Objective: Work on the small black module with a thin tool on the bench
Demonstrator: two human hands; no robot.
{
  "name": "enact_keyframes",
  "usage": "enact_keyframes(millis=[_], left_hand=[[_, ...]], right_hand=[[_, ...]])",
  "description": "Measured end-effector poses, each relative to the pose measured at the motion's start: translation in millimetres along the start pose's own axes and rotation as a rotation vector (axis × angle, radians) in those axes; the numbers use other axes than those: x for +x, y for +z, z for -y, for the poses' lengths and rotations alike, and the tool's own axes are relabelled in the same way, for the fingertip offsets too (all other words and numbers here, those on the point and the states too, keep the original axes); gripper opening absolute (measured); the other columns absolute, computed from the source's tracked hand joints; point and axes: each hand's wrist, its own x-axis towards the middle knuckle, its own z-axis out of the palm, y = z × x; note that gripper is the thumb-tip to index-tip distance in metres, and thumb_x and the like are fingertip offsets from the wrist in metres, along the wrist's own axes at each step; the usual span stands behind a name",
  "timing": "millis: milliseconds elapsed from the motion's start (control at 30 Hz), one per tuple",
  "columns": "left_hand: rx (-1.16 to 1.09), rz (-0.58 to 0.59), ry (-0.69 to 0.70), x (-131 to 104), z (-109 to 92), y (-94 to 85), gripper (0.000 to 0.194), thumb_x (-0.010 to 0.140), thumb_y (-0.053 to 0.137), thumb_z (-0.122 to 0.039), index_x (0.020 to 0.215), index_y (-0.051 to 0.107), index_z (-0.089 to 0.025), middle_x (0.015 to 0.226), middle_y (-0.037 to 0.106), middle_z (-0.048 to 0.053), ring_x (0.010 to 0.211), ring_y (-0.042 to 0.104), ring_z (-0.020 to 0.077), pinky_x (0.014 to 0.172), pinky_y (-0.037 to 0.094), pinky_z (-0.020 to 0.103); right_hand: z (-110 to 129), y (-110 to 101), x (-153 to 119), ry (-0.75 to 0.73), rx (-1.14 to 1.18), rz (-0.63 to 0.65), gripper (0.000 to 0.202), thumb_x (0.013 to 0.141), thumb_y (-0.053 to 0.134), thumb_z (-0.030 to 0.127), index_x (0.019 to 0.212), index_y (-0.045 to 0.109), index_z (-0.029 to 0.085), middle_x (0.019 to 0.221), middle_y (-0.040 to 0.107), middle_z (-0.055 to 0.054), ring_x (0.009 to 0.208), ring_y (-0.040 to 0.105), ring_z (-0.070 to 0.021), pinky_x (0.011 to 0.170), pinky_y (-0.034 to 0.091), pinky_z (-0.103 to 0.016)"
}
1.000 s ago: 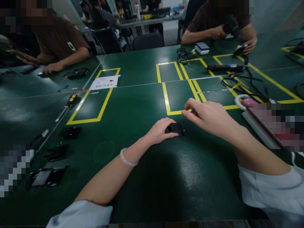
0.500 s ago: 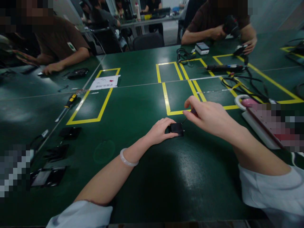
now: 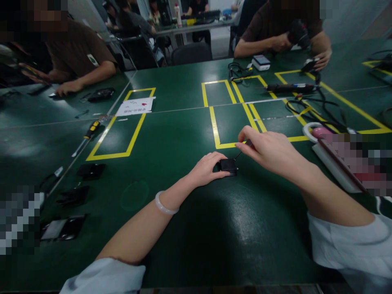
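Observation:
A small black block-shaped part (image 3: pixel 228 166) rests on the green table, gripped at its left side between the thumb and fingers of my left hand (image 3: pixel 208 169). Tiny metal pins stick out at its right side. My right hand (image 3: pixel 262 148), just right of and above the part, pinches a small dark-handled tool (image 3: pixel 249 143). The tool's thin shaft slants down to the part's upper right corner. Whether its tip touches the part is too small to tell.
Black parts (image 3: pixel 91 171) and a yellow-black screwdriver (image 3: pixel 92 130) lie at the left. A paper (image 3: pixel 136 106) lies beyond. Cables (image 3: pixel 324 108), a soldering-iron-like tool (image 3: pixel 290 88) and a grey-white case (image 3: pixel 335 167) are at the right. Two people sit across the table.
My hands and the black part have hardly moved. At the far left, a person's raised hand and the object in it have shifted slightly.

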Motion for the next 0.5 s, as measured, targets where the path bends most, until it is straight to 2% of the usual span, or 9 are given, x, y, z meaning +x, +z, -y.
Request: enact_keyframes(millis=[167,367,500], left_hand=[[0.004,0.008,0.001,0.2,-0.2,-0.4,0.043,0.087,0.060,-0.049,0.117,0.055,-0.019,0.114,0.060,0.009,0.107,0.055,0.0240,0.093,0.043,0.037],[0.007,0.007,0.002,0.5,0.3,0.7,0.044,0.087,0.059,-0.050,0.118,0.054,-0.019,0.113,0.060,0.009,0.106,0.055,0.0242,0.092,0.043,0.037],[0.006,0.007,-0.001,0.1,1.4,1.2,0.043,0.086,0.060,-0.049,0.118,0.055,-0.021,0.114,0.060,0.009,0.107,0.055,0.0241,0.093,0.043,0.037]], right_hand=[[-0.1,1.0,0.7,0.009,-0.006,0.001,0.023,0.094,0.036,0.033,0.105,0.052,0.021,0.076,0.069,-0.003,0.063,0.061,-0.0185,0.053,0.025,-0.027],[-2.0,2.1,1.1,0.022,-0.019,0.006,0.029,0.095,0.036,0.042,0.101,0.055,0.021,0.073,0.069,-0.003,0.064,0.061,-0.0197,0.053,0.024,-0.028],[-1.7,2.0,0.6,0.018,-0.037,0.002,0.027,0.095,0.034,0.035,0.104,0.056,0.021,0.074,0.069,-0.003,0.063,0.060,-0.0190,0.053,0.024,-0.028]])
